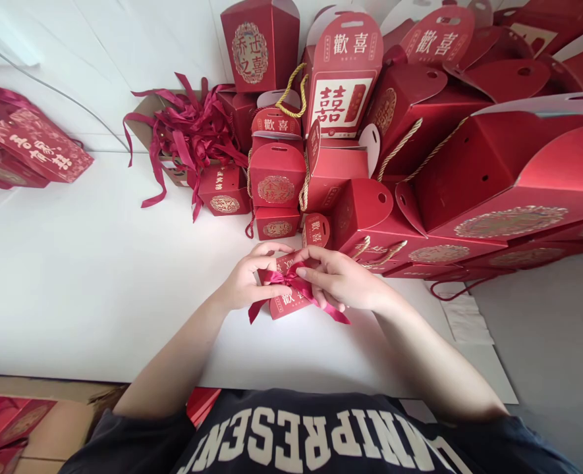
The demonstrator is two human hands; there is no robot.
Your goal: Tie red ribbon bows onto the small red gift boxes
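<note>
A small red gift box [282, 307] with white characters lies on the white table in front of me. A crimson satin ribbon [334, 312] is tied around it in a bow, with two loose tails hanging to the sides. My left hand [251, 278] pinches the bow's left loop between thumb and fingers. From the right, my right hand [338, 278] grips the bow near its knot, thumb and index finger together. Part of the box is hidden under both hands.
Behind my hands, stacked red gift boxes [449, 191] with gold cord handles crowd the back and right. An open carton [143, 128] overflows with crimson ribbons [192, 135]. More red boxes [41, 141] sit at far left, and others [19, 421] lie in a cardboard box below the table [98, 276].
</note>
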